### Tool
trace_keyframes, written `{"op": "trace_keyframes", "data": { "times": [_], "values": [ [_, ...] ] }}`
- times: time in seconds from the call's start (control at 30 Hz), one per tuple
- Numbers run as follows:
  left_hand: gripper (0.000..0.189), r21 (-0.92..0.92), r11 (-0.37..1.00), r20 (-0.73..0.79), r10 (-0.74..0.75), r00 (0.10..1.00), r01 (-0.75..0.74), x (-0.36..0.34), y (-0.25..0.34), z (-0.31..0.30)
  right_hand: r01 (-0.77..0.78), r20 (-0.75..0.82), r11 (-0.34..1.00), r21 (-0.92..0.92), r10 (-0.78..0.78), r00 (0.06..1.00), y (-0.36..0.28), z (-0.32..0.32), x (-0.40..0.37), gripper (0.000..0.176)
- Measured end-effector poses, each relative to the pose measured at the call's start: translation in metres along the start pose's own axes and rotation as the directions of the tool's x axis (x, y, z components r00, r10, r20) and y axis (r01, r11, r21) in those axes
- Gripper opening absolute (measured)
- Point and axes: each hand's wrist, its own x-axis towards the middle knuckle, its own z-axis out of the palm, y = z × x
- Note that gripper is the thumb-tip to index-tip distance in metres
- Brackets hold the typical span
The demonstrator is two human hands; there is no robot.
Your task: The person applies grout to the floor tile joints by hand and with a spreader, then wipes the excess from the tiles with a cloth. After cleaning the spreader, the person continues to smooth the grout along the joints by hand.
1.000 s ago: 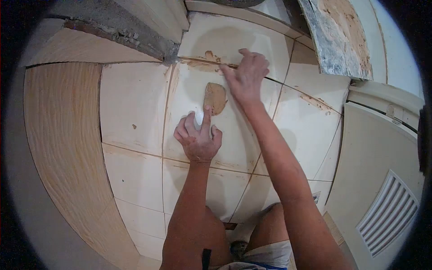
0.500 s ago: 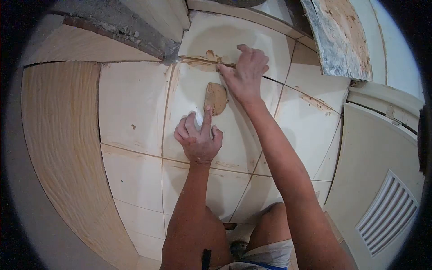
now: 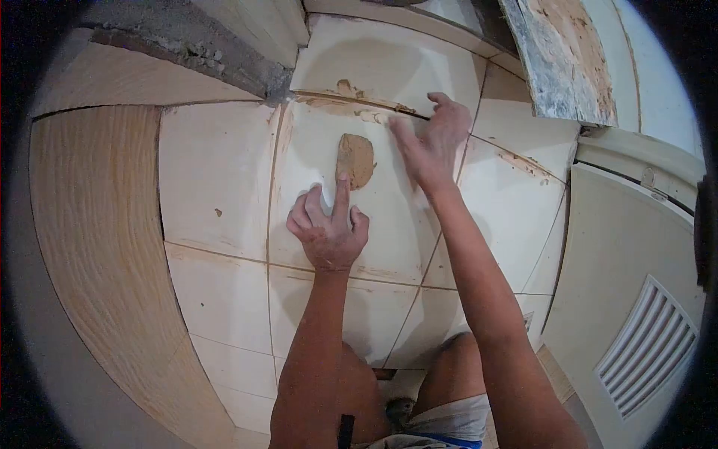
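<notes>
A flat, rounded patch of brown grout (image 3: 357,162), greyer along its left edge, lies on a cream floor tile (image 3: 389,232). The extended index finger of my left hand (image 3: 329,228) touches its lower end; the other fingers are apart, resting at the tile. My right hand (image 3: 435,142) is over the joint at the tile's far edge, thumb and fingers apart and slightly blurred, nothing visible between them. Grout crumbs and smears (image 3: 348,88) lie along that joint, to the left of the right hand.
A board caked with grout (image 3: 572,63) leans in at the upper right. Right of me is a pale door with a louvred vent (image 3: 649,348). A wood-patterned tile panel (image 3: 101,224) runs along the left, below a rough concrete edge (image 3: 187,56). My knees are close at the bottom.
My right hand has moved to the right along the joint, exposing more smeared grout behind it. My left hand keeps its index finger at the grout patch.
</notes>
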Motion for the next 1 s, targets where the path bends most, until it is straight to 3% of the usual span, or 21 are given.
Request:
{"op": "trace_keyframes", "data": {
  "times": [0.1, 0.17, 0.2, 0.27, 0.4, 0.6, 0.67, 0.77, 1.0],
  "values": [
    [0.064, -0.032, 0.999, -0.028, 0.007, 1.0, -0.008, 0.001, -0.001, 0.0, 0.02, 0.001, 0.999, -0.038, -0.02, 1.0, -0.01, 0.005, 0.012, 0.069],
    [0.062, -0.003, 1.0, -0.02, 0.007, 1.0, -0.008, 0.001, 0.0, -0.001, -0.128, 0.074, 0.992, -0.013, 0.129, 0.989, -0.011, -0.003, 0.024, 0.07],
    [0.062, -0.006, 1.0, -0.02, 0.006, 1.0, -0.006, 0.001, 0.001, -0.001, -0.127, 0.074, 0.992, -0.016, 0.128, 0.989, -0.007, -0.003, 0.025, 0.07],
    [0.061, -0.029, 1.0, -0.015, -0.003, 1.0, 0.002, 0.001, 0.001, -0.002, -0.28, 0.013, 0.958, -0.061, 0.282, 0.959, -0.001, -0.003, 0.028, 0.071],
    [0.061, -0.018, 1.0, -0.018, 0.002, 1.0, -0.003, 0.001, 0.0, -0.001, -0.326, 0.109, 0.928, -0.18, 0.349, 0.931, -0.004, -0.003, 0.035, 0.073],
    [0.06, -0.006, 1.0, -0.017, 0.003, 1.0, -0.003, 0.002, 0.001, -0.001, -0.211, 0.114, 0.962, -0.173, 0.232, 0.966, 0.002, -0.003, 0.029, 0.076],
    [0.06, -0.021, 1.0, -0.026, 0.015, 1.0, -0.015, 0.0, -0.001, 0.001, 0.003, -0.009, 0.984, -0.181, -0.005, 1.0, 0.011, 0.002, 0.021, 0.073],
    [0.061, -0.007, 1.0, -0.021, 0.017, 1.0, -0.017, 0.0, -0.001, 0.001, 0.119, -0.1, 0.988, -0.1, -0.129, 0.987, 0.012, 0.005, 0.015, 0.066],
    [0.063, -0.004, 1.0, -0.027, 0.009, 1.0, -0.009, -0.001, -0.001, 0.002, 0.267, -0.151, 0.948, -0.176, -0.294, 0.944, 0.026, 0.016, 0.008, 0.059]
  ]
}}
